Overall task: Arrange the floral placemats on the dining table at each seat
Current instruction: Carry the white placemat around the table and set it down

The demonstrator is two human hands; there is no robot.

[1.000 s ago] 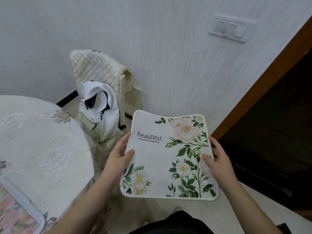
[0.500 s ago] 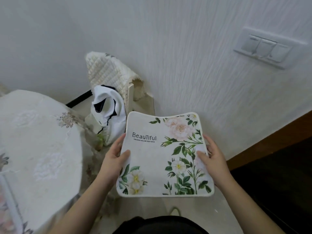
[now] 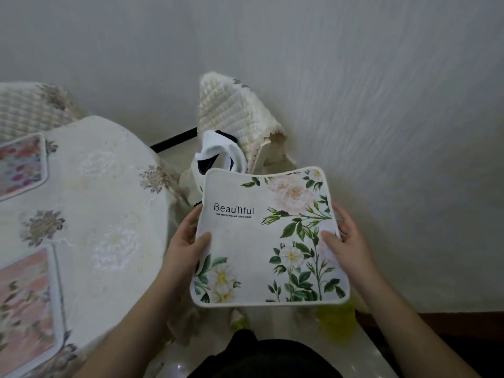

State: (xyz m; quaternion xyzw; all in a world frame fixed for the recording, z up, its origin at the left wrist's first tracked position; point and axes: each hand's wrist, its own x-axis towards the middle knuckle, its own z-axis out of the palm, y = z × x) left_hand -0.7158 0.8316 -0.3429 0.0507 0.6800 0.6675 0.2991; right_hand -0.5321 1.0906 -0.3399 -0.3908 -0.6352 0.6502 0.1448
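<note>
Beside white wall [image 3: 354, 77], cloth-covered table [image 3: 114, 203], quilted chair [image 3: 231, 115]

Chair [image 3: 234, 115]: quilted cream cover, beyond the grip, against wall.
Garment [image 3: 221, 154]: white and black, draped on chair.

Dim, flat indoor light; wide-angle lens bends the edges, and motion blur smears the table [image 3: 90, 203] at left.

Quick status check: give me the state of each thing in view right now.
White mat: held in the air, print up.
Left hand: grips its left edge.
Right hand: grips its right edge.
Near pink mat: flat on table.
Far pink mat: flat on table.
</note>
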